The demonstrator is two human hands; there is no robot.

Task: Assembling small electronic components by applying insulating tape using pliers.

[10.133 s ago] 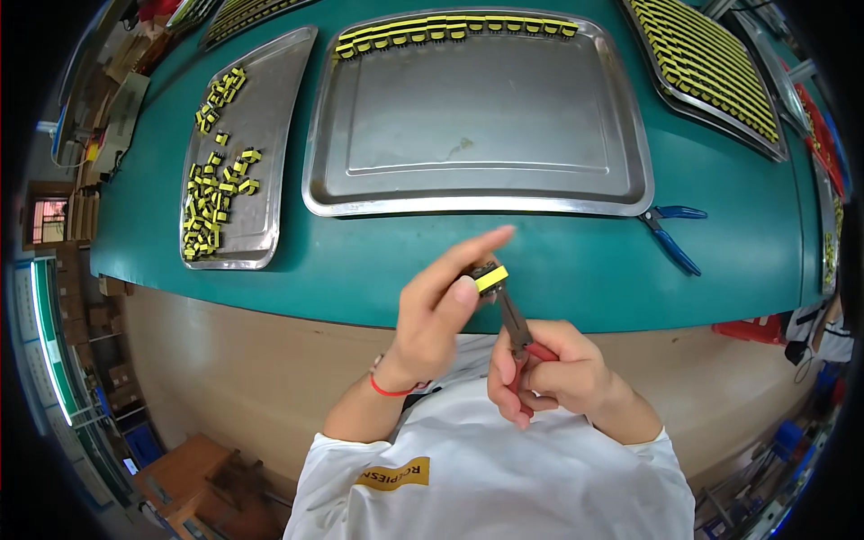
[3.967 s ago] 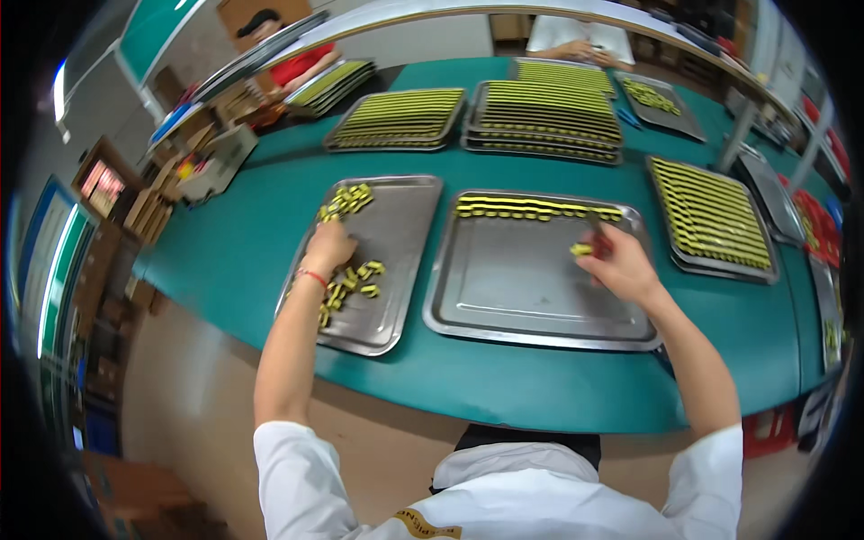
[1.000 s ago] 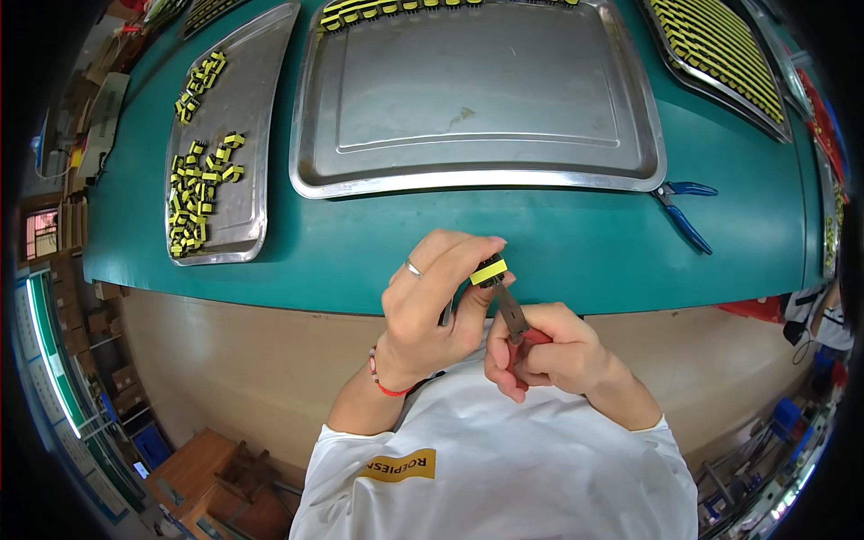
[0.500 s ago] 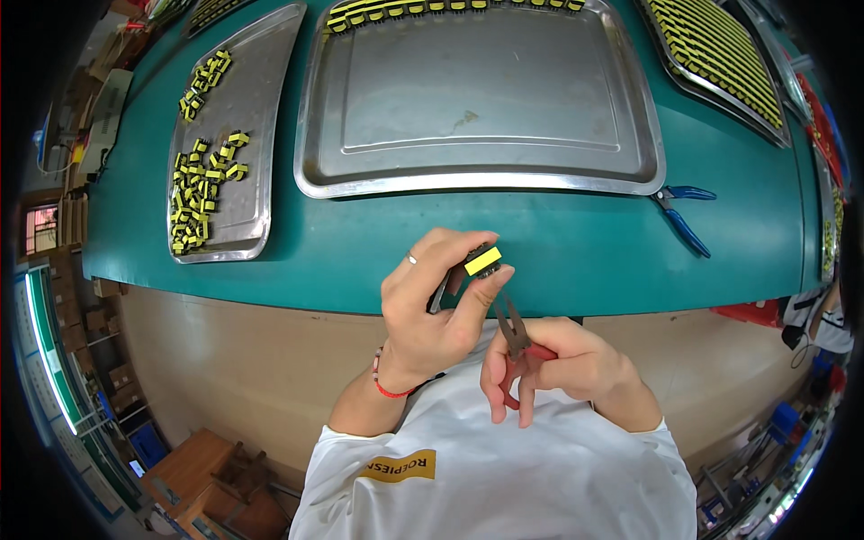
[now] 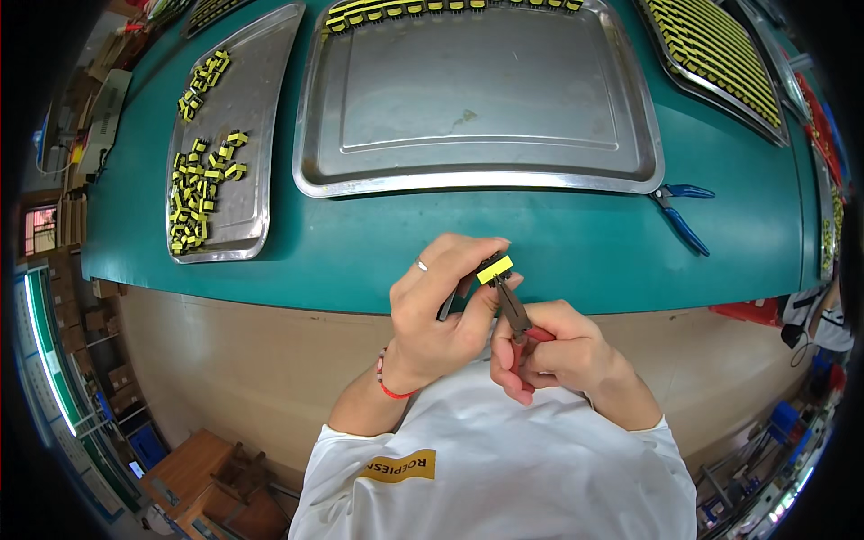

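Observation:
My left hand [image 5: 441,301] is closed, pinching a small transformer [image 5: 495,269] with a yellow face and black ends between thumb and fingertips. A narrow dark and silver piece [image 5: 447,306] also shows inside that hand; its kind is unclear. My right hand [image 5: 562,346] is wrapped round the red handles of a pair of long-nosed pliers [image 5: 515,312]. The plier jaws point up, their tips at the lower edge of the transformer, and look nearly closed. Whether they grip a pin there is too small to tell.
A large metal tray [image 5: 477,184] has a row of similar transformers along its far edge. Loose ones lie in the left tray [image 5: 255,162]; dense rows fill the right tray [image 5: 733,115]. Blue-handled pliers [image 5: 684,225] rest on the green table [image 5: 396,225] near the large tray's right corner.
The pliers have risen from below the left thumb to the transformer, and their jaws have closed together. My left hand has shifted slightly to the right with the transformer.

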